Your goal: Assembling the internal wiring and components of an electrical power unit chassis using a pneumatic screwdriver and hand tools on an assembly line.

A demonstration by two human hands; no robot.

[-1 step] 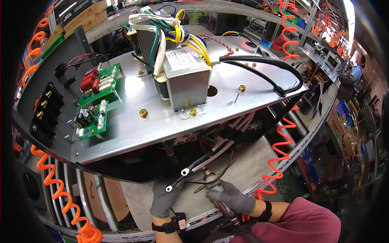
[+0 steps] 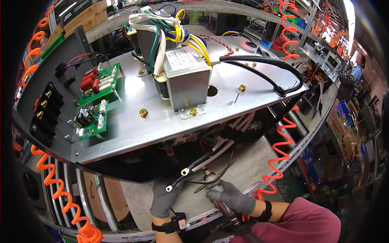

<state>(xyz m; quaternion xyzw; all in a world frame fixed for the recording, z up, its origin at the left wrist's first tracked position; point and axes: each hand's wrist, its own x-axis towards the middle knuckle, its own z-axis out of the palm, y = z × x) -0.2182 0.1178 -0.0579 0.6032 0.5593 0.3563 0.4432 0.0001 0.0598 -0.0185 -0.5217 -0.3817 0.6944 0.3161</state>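
A grey-gloved right hand, my right hand (image 2: 233,197), is wrapped round a metal air-powered driver (image 2: 210,177), whose tip points up toward the chassis. My left hand (image 2: 165,199), also gloved, reaches up to the chassis's dark near side. Its fingers are lost in shadow. Two cables with ring terminals (image 2: 185,171) hang out just above it, and the lower terminal overlaps the glove's edge. The metal chassis (image 2: 129,125) spans the middle of the view. On top sit a boxy transformer (image 2: 188,87) and two green circuit boards (image 2: 103,91). A thin black wire crosses the driver's head.
Coiled orange air hoses hang on the left (image 2: 56,190) and right (image 2: 275,162). Rollers (image 2: 87,196) lie at lower left, beside the grey board (image 2: 135,198) under my hands. A thick black cable (image 2: 279,62) loops over the chassis's right end. Another person (image 2: 356,73) is far right.
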